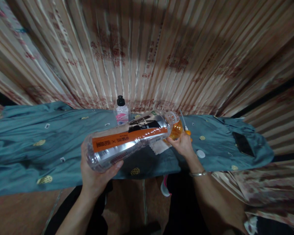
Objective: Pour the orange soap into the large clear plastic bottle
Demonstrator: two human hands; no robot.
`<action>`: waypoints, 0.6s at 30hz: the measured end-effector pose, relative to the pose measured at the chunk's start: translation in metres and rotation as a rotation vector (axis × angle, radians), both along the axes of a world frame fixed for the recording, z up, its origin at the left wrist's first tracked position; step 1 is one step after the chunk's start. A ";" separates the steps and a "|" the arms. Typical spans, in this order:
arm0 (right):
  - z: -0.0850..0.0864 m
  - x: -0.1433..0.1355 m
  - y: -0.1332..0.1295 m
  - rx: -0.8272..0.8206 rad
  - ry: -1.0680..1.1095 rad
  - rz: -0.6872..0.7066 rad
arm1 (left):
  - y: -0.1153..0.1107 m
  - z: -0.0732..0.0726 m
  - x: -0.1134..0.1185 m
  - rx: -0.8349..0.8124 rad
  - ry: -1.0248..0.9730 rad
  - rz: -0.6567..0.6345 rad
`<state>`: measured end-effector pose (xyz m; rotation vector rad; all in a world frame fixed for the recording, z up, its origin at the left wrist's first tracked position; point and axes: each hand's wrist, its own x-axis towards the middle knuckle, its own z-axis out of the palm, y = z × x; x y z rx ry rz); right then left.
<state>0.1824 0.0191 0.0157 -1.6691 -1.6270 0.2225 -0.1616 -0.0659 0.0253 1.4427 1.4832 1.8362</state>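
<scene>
A large clear bottle (132,138) with an orange and silver label is tilted across the middle of the view, its neck end to the right. My left hand (95,173) is wrapped round its base end. At the bottle's mouth, my right hand (182,142) grips a small container of orange liquid (176,129). The neck overlaps this container, and whether the two touch is hard to tell. Behind my right fingers, an orange part with a thin pale tube (183,119) sticks up, partly hidden.
A small clear bottle (122,114) with a black cap stands behind the large one. On the teal cloth (68,137) lie a white cap (200,154), a white paper (160,147) and a dark phone (243,144). Patterned curtains (137,58) hang behind.
</scene>
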 end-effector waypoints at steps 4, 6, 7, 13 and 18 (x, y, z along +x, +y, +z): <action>0.001 0.001 0.001 -0.002 -0.002 0.020 | -0.002 0.001 0.002 0.026 -0.038 0.035; 0.001 0.002 0.001 -0.002 -0.004 0.025 | -0.002 0.001 0.002 0.029 -0.039 0.045; 0.001 0.002 0.001 0.000 -0.006 0.025 | -0.003 0.001 0.003 0.023 -0.037 0.043; 0.001 0.002 -0.001 -0.014 -0.009 0.013 | -0.004 0.006 0.005 0.055 -0.007 0.032; 0.001 0.004 0.000 -0.009 -0.012 0.020 | -0.003 0.010 0.007 0.051 0.013 0.016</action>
